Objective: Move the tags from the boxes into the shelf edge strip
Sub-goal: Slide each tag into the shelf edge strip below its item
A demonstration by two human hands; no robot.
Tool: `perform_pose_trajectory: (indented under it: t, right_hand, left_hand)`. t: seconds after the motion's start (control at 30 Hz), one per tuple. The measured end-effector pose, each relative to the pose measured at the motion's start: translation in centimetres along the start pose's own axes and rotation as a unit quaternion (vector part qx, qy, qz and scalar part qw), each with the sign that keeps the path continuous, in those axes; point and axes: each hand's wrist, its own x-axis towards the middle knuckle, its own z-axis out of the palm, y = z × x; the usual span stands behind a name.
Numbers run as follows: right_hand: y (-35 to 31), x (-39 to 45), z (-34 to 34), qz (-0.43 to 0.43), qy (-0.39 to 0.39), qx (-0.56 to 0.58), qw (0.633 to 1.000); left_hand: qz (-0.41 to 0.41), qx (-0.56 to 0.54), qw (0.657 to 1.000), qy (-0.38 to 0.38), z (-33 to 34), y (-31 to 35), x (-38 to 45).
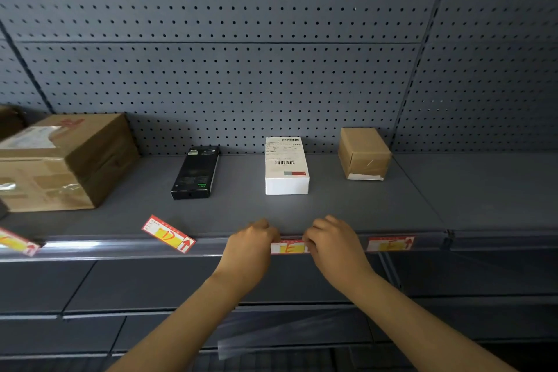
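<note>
A red, white and yellow tag marked E point(289, 248) sits at the shelf edge strip point(120, 246), below the white box point(287, 167). My left hand point(251, 246) pinches its left end and my right hand point(333, 243) pinches its right end, fingers curled over the shelf lip. A tag marked D point(168, 233) lies askew on the shelf's front edge, in front of the black box point(195, 172). Another tag point(390, 243) sits in the strip at the right, below the small brown box point(363, 153). A further tag point(18, 242) lies tilted at the far left.
A large taped cardboard box point(60, 161) stands at the shelf's left end. A grey pegboard wall point(271, 54) backs the shelf. Lower grey shelves point(151, 296) step out beneath my forearms.
</note>
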Motion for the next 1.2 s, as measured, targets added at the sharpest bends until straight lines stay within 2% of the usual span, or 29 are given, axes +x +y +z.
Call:
perform_pose_trajectory:
  t: [0.13,0.27,0.53,0.67,0.77,0.83,0.97,1.2]
  right_hand:
    - [-1.0,0.0,0.0,0.026,-0.002,-0.038,0.999]
    - [-2.9,0.5,0.2,0.003,0.006,-0.026,1.000]
    - [-10.4,2.4,1.8,-0.057,-0.012,0.138,0.989]
    - [-14.3,3.6,2.9,-0.040,-0.007,0.178,0.983]
    - [-16.4,4.9,4.0,-0.005,0.008,0.181,0.983]
    - [-17.6,5.5,4.7,0.023,0.019,0.172,0.985]
    - [-19.4,5.1,6.1,0.080,0.041,0.170,0.981]
    - [-21.2,5.4,6.9,0.132,0.077,0.136,0.979]
  left_hand:
    - [-0.005,0.006,1.000,0.008,0.1,0.1,-0.5]
    - [-0.016,0.015,0.999,0.040,-0.4,-0.7,-1.9]
    - [-0.098,0.041,0.990,0.092,-3.8,-7.3,-5.1]
    - [-0.138,0.052,0.978,0.148,-5.9,-11.5,-5.9]
    - [-0.148,0.039,0.979,0.133,-6.6,-14.4,-5.9]
    - [-0.136,0.007,0.984,0.117,-6.7,-15.9,-5.6]
    - [-0.059,-0.019,0.995,0.079,-6.5,-18.2,-5.3]
    - [0.035,-0.071,0.993,0.082,-5.7,-20.8,-5.0]
